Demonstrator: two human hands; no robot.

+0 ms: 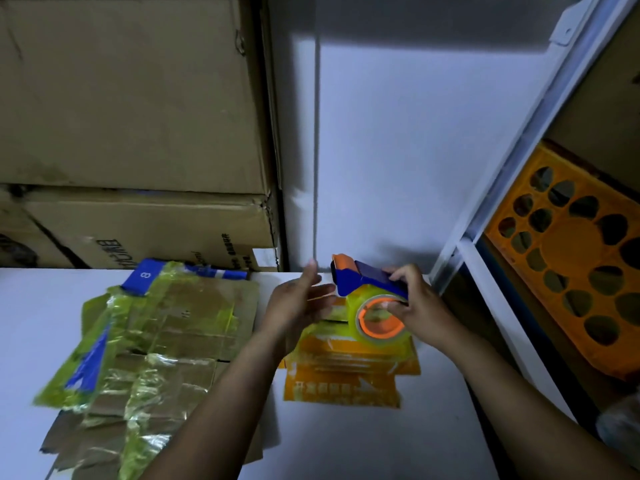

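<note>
A person's right hand (pixel 415 303) grips a blue tape dispenser (pixel 367 282), fingers curled round its body and its roll of yellowish tape (pixel 381 318), holding it just above an orange packet (pixel 346 372) that lies on the white bench (pixel 381 445). The left hand (pixel 298 303) is open with fingers straight, just beside the dispenser's orange-tipped front end and holding nothing.

The risk appears to lie at that front end: the cutting edge sits near the left fingers, and a hurried pull could nick them. The loose end of the tape cannot be made out; if it folds back on itself, the strip would likely be spoiled. The light packet may also lift with the tape unless pressed down.

A pile of flattened cardboard (pixel 166 341) wrapped in glossy tape crowds the bench to the left. Stacked cartons (pixel 131 98) and the wall stand close behind, and a shelf upright (pixel 519 150) with an orange crate (pixel 571 265) hems in the right.
</note>
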